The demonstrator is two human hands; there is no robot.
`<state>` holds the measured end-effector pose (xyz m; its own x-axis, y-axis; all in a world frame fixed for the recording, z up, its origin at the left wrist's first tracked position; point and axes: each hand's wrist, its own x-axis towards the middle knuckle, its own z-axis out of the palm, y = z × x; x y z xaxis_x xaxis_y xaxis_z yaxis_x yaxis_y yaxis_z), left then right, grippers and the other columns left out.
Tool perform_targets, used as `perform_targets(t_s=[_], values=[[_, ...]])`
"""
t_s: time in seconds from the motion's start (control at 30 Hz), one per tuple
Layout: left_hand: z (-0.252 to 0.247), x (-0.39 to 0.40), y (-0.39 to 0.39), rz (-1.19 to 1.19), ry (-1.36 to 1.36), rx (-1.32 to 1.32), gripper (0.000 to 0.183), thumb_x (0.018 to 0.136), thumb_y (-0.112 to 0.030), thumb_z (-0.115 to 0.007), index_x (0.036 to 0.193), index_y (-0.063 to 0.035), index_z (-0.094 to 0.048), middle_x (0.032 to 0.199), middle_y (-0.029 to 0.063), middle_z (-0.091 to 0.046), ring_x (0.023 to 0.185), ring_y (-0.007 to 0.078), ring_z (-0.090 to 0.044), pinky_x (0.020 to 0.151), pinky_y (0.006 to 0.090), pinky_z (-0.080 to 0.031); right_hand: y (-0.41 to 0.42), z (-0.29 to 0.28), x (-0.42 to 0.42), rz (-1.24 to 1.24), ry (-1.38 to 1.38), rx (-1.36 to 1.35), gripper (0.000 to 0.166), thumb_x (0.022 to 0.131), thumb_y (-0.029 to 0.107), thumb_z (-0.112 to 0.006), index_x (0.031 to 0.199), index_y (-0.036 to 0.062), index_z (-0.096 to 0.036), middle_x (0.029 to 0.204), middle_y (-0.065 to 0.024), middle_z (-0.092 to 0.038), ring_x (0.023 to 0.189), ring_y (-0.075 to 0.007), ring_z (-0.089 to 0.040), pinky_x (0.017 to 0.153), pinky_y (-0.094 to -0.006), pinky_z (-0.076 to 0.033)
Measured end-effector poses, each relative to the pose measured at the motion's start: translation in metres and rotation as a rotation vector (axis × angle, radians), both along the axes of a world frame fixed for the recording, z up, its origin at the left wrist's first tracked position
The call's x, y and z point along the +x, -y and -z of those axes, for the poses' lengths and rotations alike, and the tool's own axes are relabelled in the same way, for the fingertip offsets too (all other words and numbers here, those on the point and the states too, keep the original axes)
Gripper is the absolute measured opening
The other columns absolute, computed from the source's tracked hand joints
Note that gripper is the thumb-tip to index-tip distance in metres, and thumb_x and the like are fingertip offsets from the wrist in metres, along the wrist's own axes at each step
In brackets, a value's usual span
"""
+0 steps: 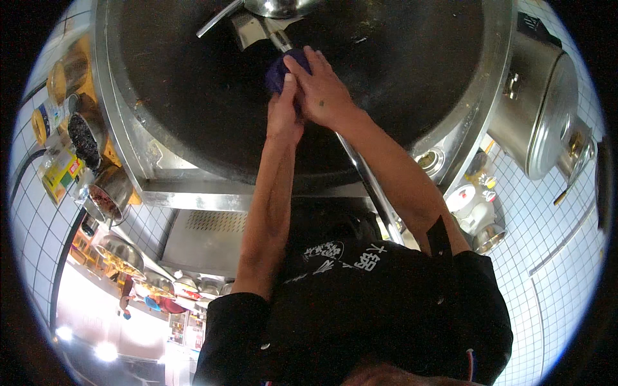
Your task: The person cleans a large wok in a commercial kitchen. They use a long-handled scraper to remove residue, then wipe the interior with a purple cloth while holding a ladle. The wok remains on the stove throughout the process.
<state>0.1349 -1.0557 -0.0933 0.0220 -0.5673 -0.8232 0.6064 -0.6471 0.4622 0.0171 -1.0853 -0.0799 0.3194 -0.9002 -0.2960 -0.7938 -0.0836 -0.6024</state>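
Observation:
Both hands are together over the large dark wok [193, 96], on a bunched purple cloth [277, 73] around a long metal handle [359, 164]. My left hand [285, 108] grips the cloth from the near left side, thumb up. My right hand [323, 91] lies over its right side, fingers stretched along it. From the cloth the handle runs up to a broad metal spatula blade [248, 30] and down beneath my right forearm. Just beyond the blade, a shiny round metal vessel [280, 6] is partly cut off by the picture's top; a metal rod [219, 19] extends beside it.
A steel stove rim [203, 200] surrounds the wok. At left stand metal containers of dark food [83, 137] and reddish food [104, 200], beside a yellow packet [60, 173]. A large lidded steel pot [531, 106] is at right, above small dishes and a metal bowl [488, 237].

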Motion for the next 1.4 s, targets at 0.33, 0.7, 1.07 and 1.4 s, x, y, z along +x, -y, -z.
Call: perform_targets(t_s=[0.33,0.7,1.07,1.4], values=[[0.039,-0.026,0.038,0.281,0.264,-0.045,0.084,0.081,-0.034,-0.085,0.143,0.0056,-0.044,0.135,0.0236,-0.059,0.122,0.0359,-0.060,0.100,0.0474,-0.052,-0.179,-0.121,-0.085,0.223,0.091,0.241,0.069,0.088,0.016,-0.070,0.148,-0.0005,-0.040,0.149,-0.0280,-0.043,0.135,-0.0433,-0.046,0.111,-0.0480,-0.041],[0.081,-0.059,0.052,0.119,0.077,-0.087,0.036,0.086,-0.029,-0.075,0.112,-0.0056,-0.067,0.104,0.0097,-0.071,0.091,0.0277,-0.069,0.085,0.0451,-0.056,-0.391,-0.190,-0.168,0.758,-0.061,0.816,0.030,0.086,0.018,-0.074,0.085,0.0019,-0.049,0.061,-0.0105,-0.049,0.054,-0.0193,-0.047,0.052,-0.0393,-0.041],[-0.103,-0.144,-0.137,0.120,-0.113,-0.129,0.041,0.090,-0.023,-0.070,0.124,-0.0030,-0.059,0.106,0.0096,-0.067,0.092,0.0235,-0.068,0.081,0.0389,-0.056,-0.342,-0.252,-0.190,0.496,0.127,0.768,0.039,0.086,0.028,-0.075,0.097,-0.0035,-0.056,0.077,-0.0219,-0.064,0.073,-0.0307,-0.067,0.066,-0.0427,-0.052],[-0.181,-0.217,-0.215,0.076,-0.234,-0.079,0.038,0.097,-0.023,-0.063,0.128,-0.0020,-0.055,0.113,0.0106,-0.064,0.100,0.0250,-0.066,0.090,0.0400,-0.054,-0.310,-0.254,-0.243,0.440,0.269,0.797,0.034,0.087,0.025,-0.072,0.101,-0.0007,-0.055,0.070,-0.0043,-0.057,0.052,-0.0124,-0.057,0.047,-0.0291,-0.048]])
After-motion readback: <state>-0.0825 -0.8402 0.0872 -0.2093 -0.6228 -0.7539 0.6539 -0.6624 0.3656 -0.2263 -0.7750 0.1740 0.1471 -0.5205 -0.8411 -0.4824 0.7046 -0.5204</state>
